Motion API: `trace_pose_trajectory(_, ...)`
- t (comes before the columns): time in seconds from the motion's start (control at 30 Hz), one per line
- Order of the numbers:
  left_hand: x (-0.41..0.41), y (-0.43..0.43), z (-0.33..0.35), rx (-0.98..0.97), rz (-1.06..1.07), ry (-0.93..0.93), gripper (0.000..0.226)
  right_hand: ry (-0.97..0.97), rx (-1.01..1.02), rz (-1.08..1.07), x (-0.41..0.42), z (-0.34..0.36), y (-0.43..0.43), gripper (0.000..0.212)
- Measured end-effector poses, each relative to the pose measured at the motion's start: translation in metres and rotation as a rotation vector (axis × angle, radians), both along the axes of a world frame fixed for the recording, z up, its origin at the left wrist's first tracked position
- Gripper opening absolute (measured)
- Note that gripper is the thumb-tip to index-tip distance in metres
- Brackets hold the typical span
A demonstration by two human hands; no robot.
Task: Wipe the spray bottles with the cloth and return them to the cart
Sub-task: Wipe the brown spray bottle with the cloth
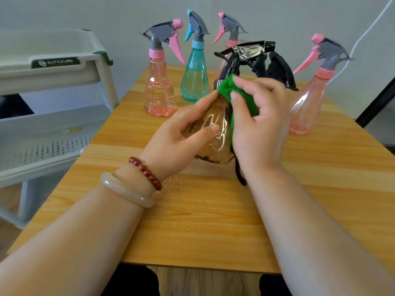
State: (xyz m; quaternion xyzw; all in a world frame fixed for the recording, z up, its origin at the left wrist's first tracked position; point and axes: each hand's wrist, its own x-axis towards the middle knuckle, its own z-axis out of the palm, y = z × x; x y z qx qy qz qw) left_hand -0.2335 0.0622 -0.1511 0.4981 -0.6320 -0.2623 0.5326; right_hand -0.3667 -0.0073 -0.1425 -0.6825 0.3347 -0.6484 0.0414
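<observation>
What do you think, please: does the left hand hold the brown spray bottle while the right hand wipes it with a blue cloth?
Not quite: the head view shows the cloth is green, not blue. The left hand holds the brown spray bottle while the right hand wipes it.

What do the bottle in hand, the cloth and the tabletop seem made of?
Bottle: clear brown-tinted plastic, glossy; see-through, with bright glare streaks. Cloth: green fabric, matte and fuzzy, probably microfibre. Tabletop: pale wood grain, smooth with faint sheen; solid wood or laminate, cannot tell.
</observation>
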Motion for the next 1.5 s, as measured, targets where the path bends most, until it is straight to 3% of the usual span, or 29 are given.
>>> trace_pose_trajectory(0.27,0.003,0.0,0.0,-0.024,0.003,0.09,0.054,0.092,0.084,0.18,-0.003,0.0,0.011,0.021)
trace_pose_trajectory(0.47,-0.001,0.0,0.001,-0.002,-0.005,0.122,0.055,-0.058,0.206,0.145,-0.002,0.0,0.007,0.023)
trace_pose_trajectory(0.67,0.005,0.004,0.008,0.074,0.038,0.407,0.053,0.087,0.026,0.413,-0.01,-0.002,0.015,0.024)
trace_pose_trajectory(0.77,0.006,0.003,0.008,0.098,0.033,0.477,0.049,0.114,-0.052,0.379,-0.005,-0.003,0.016,0.023)
trace_pose_trajectory(0.87,0.003,0.002,0.006,0.124,-0.004,0.507,0.047,0.014,0.157,0.359,0.0,-0.001,0.02,0.024)
trace_pose_trajectory(0.97,-0.001,0.002,0.007,0.101,-0.015,0.539,0.041,-0.033,0.497,0.544,-0.002,0.002,0.025,0.032)
trace_pose_trajectory(1.1,-0.001,0.001,0.01,0.054,0.028,0.535,0.034,0.112,0.528,0.592,-0.007,-0.001,0.023,0.061)
trace_pose_trajectory(1.2,0.001,0.0,0.01,0.095,0.076,0.437,0.032,0.123,0.481,0.545,-0.005,-0.002,0.021,0.064)
trace_pose_trajectory(1.33,0.0,0.001,0.009,0.109,0.08,0.325,0.051,0.09,0.484,0.49,-0.004,-0.002,0.022,0.07)
trace_pose_trajectory(1.5,0.003,0.001,0.007,-0.006,0.016,0.439,0.056,0.089,0.419,0.586,-0.002,-0.003,0.021,0.042)
